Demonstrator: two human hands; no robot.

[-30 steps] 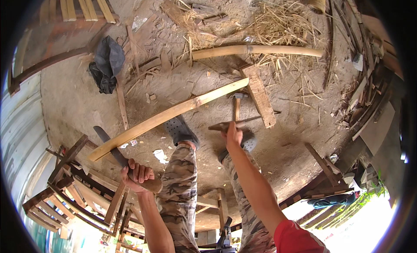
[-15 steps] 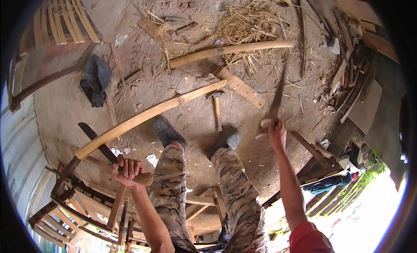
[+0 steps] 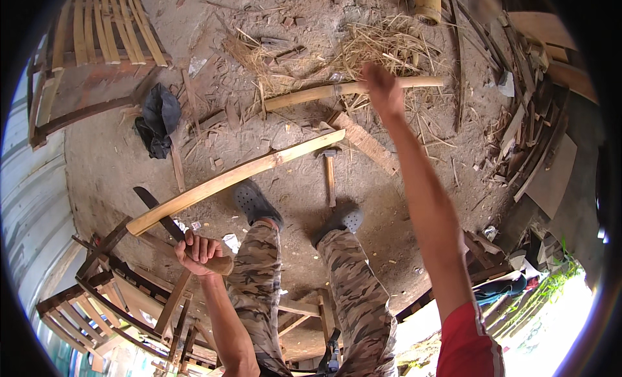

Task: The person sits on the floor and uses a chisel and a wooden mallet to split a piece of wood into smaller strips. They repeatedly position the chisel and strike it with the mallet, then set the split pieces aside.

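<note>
While left hand [image 3: 196,251] grips machete [image 3: 170,225] | right hand [image 3: 382,87] reaches bamboo pole [image 3: 353,89], grip unclear

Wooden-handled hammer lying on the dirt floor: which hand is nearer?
Right, though not by much. The right hand is raised up-picture of the wooden-handled hammer, over a pale bamboo pole. The left hand grips a dark-bladed machete off to its left, lower.

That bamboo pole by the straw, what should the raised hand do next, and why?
Probably close on it: the right hand hangs open just over the bamboo pole, not yet gripping, while the left hand already holds the machete.
</note>
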